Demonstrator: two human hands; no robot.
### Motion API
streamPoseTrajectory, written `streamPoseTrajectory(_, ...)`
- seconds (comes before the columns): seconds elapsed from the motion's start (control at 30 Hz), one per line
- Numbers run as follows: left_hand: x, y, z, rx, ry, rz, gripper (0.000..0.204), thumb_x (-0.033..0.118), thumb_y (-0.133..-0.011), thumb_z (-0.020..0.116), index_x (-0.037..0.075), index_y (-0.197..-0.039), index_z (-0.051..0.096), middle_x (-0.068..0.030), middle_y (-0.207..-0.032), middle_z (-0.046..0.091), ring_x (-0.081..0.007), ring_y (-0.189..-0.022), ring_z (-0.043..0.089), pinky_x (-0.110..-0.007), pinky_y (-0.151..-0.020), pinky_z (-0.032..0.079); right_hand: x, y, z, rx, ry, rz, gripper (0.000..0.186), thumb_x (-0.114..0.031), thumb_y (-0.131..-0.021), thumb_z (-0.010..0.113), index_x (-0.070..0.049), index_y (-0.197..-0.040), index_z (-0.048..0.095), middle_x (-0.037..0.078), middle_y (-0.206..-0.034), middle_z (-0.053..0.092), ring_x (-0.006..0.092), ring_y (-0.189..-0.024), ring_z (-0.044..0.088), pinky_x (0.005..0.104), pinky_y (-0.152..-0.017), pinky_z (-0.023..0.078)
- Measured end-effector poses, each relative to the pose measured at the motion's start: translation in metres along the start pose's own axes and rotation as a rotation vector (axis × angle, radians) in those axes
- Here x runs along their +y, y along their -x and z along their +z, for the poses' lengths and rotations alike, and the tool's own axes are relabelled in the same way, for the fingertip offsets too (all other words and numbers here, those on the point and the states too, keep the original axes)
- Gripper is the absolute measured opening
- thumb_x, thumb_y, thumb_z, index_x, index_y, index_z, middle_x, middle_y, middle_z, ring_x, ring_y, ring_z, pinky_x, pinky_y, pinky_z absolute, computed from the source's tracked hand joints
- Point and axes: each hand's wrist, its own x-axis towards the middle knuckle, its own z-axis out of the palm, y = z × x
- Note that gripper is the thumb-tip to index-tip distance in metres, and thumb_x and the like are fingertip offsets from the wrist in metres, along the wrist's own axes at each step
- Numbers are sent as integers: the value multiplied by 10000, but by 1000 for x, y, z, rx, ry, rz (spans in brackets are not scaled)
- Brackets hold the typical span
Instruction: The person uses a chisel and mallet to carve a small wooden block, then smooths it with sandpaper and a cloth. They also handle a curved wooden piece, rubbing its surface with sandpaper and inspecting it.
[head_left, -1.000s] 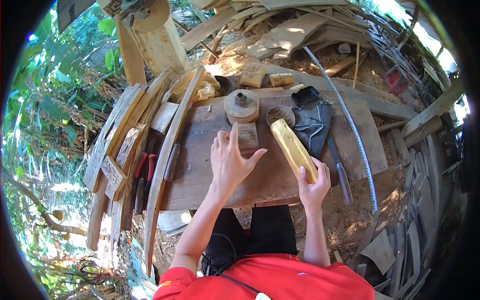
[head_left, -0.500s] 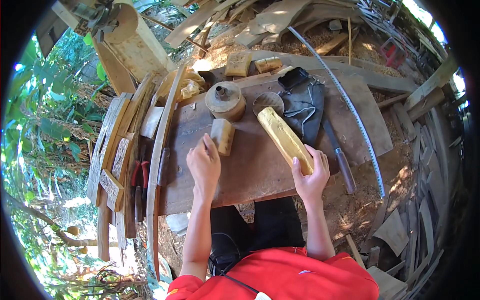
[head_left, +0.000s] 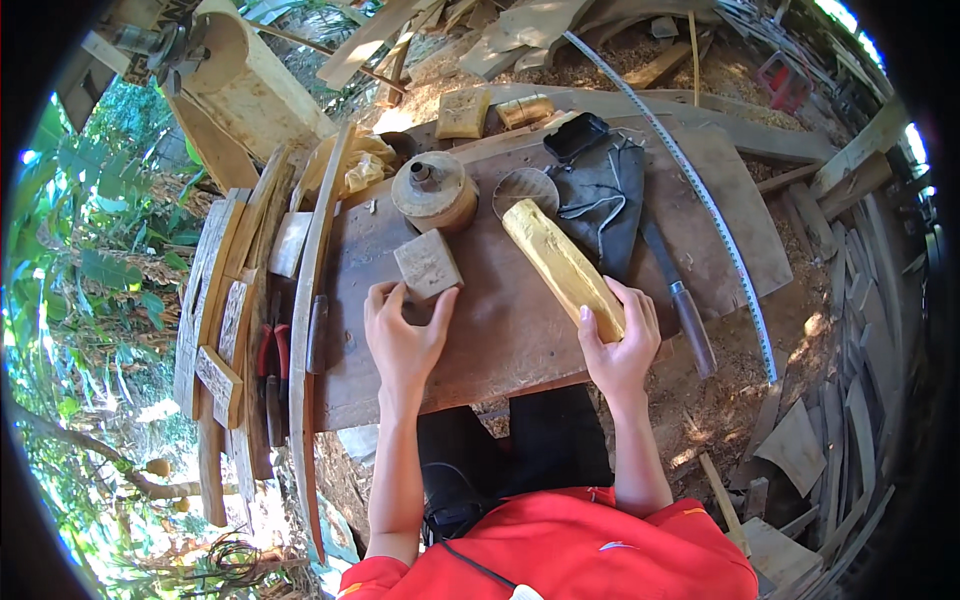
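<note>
My left hand (head_left: 407, 325) pinches a small squarish wooden block (head_left: 427, 264) by its near edge, thumb on one side and fingers on the other. Whether the block rests on the bench or is slightly raised, I cannot tell. A long yellowish piece of wood (head_left: 560, 265) is gripped at its near end by my right hand (head_left: 620, 335); it slants away to the left. Just beyond the block stands a round wooden container with a short dark spout (head_left: 435, 190). The far end of the long piece overlaps a round, shallow mesh-like disc (head_left: 526, 190).
On the brown bench board (head_left: 480, 350), a wooden-handled knife (head_left: 692, 325), dark cloth (head_left: 610, 205) and black tray (head_left: 576, 136) lie right. A speckled strip (head_left: 700, 195) arcs past them. Red-handled pliers (head_left: 272, 355) and curved planks (head_left: 312, 270) line the left.
My left hand has opened its thumb and fingers around the small block, which has turned so its broad face shows. The right hand still holds the long piece. The view has shifted slightly.
</note>
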Motion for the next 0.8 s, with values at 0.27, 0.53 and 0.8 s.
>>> streamPoseTrajectory(0.27,8,0,7,-72,73,-2,352,170,-805,907,-50,-1038,762,-169,-1021,691,-381,-943,669,-447,-832,535,2,2,1,2,7,6,423,-156,-841,818,-3,-1216,699,161,-1036,713,370,-947,681,472,-849,543)
streamPoseTrajectory(0.53,-8,-2,6,-105,146,-15,418,177,-830,898,-36,-1163,764,-177,-1101,717,-372,-1008,694,-430,-899,546,-1,2,4,-18,-4,25,419,-140,-846,816,7,-1222,703,170,-1055,711,371,-972,676,473,-867,542)
streamPoseTrajectory(0.8,-74,26,-77,169,-372,-234,455,208,-860,863,11,-1253,745,-159,-1137,680,-348,-1138,631,-466,-1012,490,-6,1,-3,-45,15,38,489,-155,-800,850,17,-1234,702,173,-1073,704,364,-994,669,475,-893,539)
